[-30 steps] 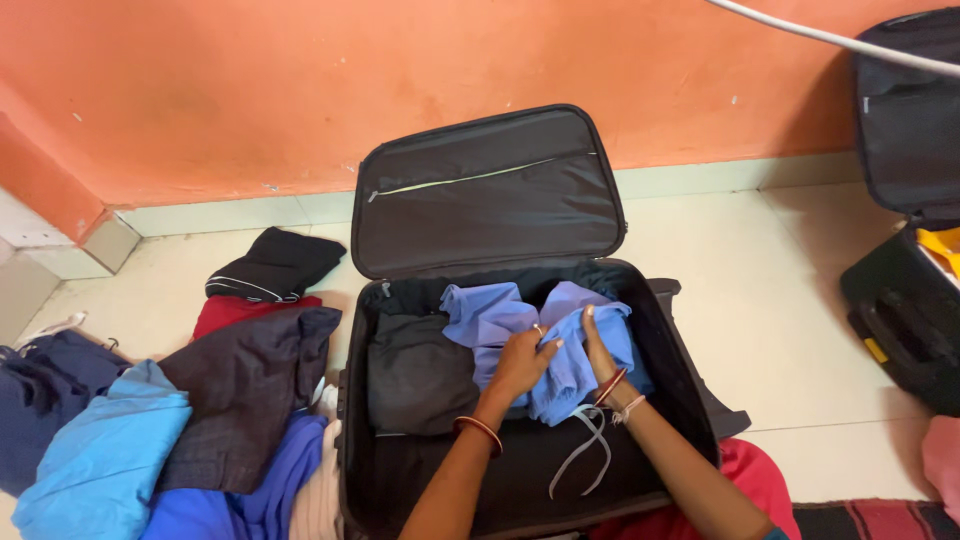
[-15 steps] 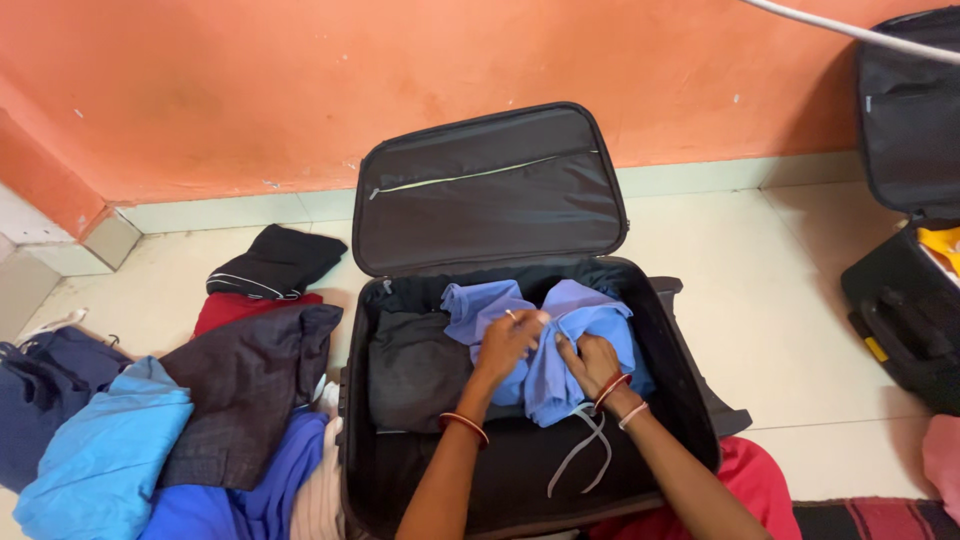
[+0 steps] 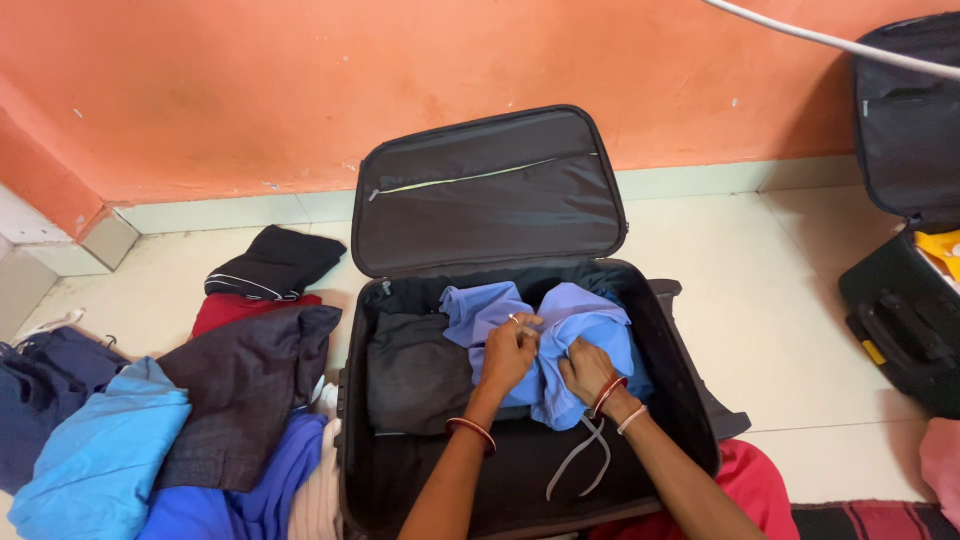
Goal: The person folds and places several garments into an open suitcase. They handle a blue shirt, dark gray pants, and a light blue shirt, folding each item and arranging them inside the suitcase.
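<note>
1. Both hands are closed on the blue cloth [image 3: 585,335]: the left hand [image 3: 510,352] pinches a fold near its middle, and the right hand [image 3: 588,370] bunches the fabric just beside it.
2. The cloth lies inside the open suitcase [image 3: 520,490], in its right half, with a dark garment [image 3: 415,370] folded at the left.
3. The step in hand seems to be gathering the cloth; I judge the next move needs it pressed flat.
4. A clothes pile [image 3: 170,420] waits on the floor at the left.
5. A loose drawstring [image 3: 585,455] trails toward the wrists and may catch.

crumpled light blue garment [image 3: 590,335] with pale drawstrings, bunched in the open black suitcase [image 3: 520,470], right side.
</note>
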